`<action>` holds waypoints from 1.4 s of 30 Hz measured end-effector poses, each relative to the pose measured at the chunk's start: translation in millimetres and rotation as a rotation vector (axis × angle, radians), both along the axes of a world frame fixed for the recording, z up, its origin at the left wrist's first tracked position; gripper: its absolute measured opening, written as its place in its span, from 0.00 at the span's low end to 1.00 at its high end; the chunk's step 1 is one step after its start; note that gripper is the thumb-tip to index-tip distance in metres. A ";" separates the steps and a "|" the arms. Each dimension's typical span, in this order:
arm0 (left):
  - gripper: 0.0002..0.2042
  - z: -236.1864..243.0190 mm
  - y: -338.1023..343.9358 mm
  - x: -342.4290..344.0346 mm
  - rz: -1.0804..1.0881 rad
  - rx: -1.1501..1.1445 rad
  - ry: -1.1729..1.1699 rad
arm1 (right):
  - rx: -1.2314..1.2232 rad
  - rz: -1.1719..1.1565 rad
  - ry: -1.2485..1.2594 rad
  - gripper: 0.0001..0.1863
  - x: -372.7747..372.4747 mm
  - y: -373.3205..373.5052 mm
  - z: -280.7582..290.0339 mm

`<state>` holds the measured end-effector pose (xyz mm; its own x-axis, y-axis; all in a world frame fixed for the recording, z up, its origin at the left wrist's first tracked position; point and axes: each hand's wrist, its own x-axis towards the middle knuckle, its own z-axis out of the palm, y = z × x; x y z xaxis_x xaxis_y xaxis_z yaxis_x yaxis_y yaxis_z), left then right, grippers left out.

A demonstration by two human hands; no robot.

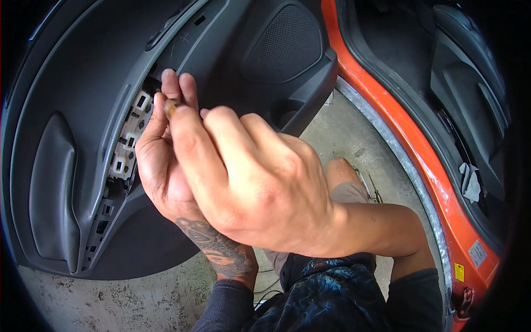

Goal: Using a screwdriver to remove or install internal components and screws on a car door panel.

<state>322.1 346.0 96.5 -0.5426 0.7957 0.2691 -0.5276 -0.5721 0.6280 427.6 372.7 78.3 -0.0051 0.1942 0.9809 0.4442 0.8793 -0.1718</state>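
Note:
My right hand (pixel 257 185) is closed, thumb and index finger around a small brownish object (pixel 173 106), probably a tool's handle, mostly hidden by my fingers. My left hand (pixel 160 157) lies partly behind it, fingertips curled near that object; what they hold is hidden. Both hands are over the black door panel (pixel 74 88), beside an open strip of pale plastic clip fittings (pixel 133 127) with slots. A padded handle (pixel 52 188) sits left of the strip, and a mesh speaker cover (pixel 285 39) is above right of my hands.
At right are the orange door sill (pixel 404 144) and a dark seat (pixel 464 94) with a crumpled white paper (pixel 469 181) beside it. The concrete floor (pixel 77 304) shows below, with cables and a screwdriver (pixel 376 193) near my bare knee.

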 end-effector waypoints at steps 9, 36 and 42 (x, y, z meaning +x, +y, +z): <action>0.10 6.0 -0.9 -5.4 -0.187 -0.018 -0.094 | -0.258 0.068 -0.181 0.24 9.6 -2.1 0.2; 0.13 -0.9 -11.8 -7.2 -0.342 -0.001 -0.012 | -0.189 0.355 0.062 0.16 -4.4 -1.6 -10.8; 0.14 3.2 -13.1 -12.7 -0.278 -0.077 -0.078 | -0.203 0.358 0.056 0.17 -3.4 -5.8 -10.5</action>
<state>309.4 332.9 99.7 -0.3174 0.9332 0.1687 -0.7057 -0.3513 0.6154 424.2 367.0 67.8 -0.0551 0.3794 0.9236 0.1013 0.9223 -0.3729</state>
